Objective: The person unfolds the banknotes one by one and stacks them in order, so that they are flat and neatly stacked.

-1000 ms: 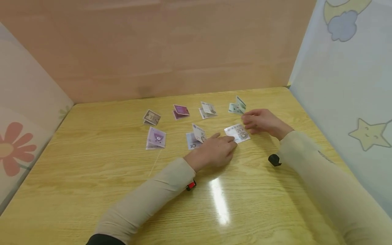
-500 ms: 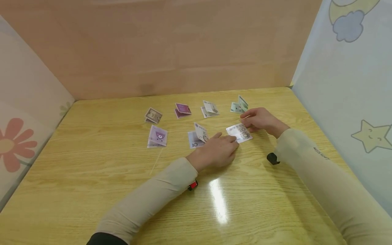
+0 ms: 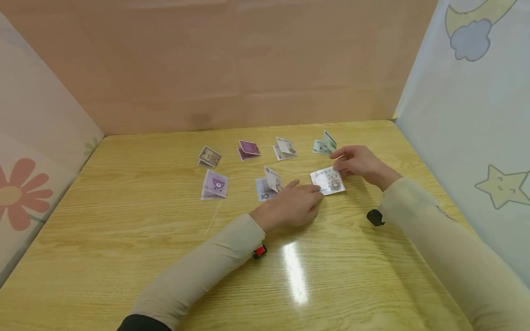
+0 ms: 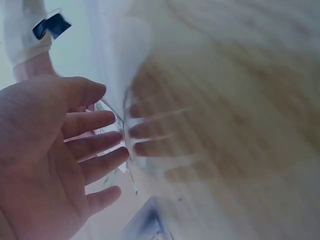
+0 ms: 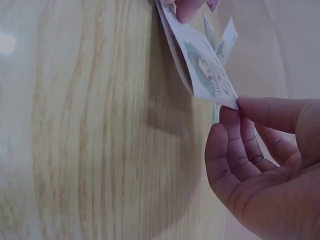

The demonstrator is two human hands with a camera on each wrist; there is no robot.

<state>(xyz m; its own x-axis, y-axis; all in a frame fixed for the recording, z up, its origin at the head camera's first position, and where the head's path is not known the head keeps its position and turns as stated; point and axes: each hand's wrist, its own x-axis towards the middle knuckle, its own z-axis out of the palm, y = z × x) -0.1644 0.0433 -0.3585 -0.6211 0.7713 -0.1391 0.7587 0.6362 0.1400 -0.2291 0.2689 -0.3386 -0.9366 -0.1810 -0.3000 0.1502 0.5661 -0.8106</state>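
A pale folded banknote (image 3: 328,180) with a portrait lies front right in the head view. My right hand (image 3: 364,166) pinches its upper right corner between thumb and fingertip; in the right wrist view the banknote (image 5: 207,70) is slightly raised from the table, its fold gaping. My left hand (image 3: 291,207) rests its fingertips on the banknote's left end. Those fingers look nearly straight and spread in the left wrist view, where the left hand (image 4: 55,145) hides much of the note. Just left stands a blue folded 10 note (image 3: 263,189), partly behind the left hand.
A purple folded note (image 3: 214,185) stands further left. Behind run a brown note (image 3: 210,157), a magenta note (image 3: 249,148), a grey-green note (image 3: 285,147) and a green note (image 3: 330,140), all half-folded. Panels enclose the wooden table (image 3: 124,220) at back and sides.
The pale banknote has turned a little under both hands. My right hand has shifted slightly at its upper right corner. My left hand stays in place, and the head view has moved slightly.
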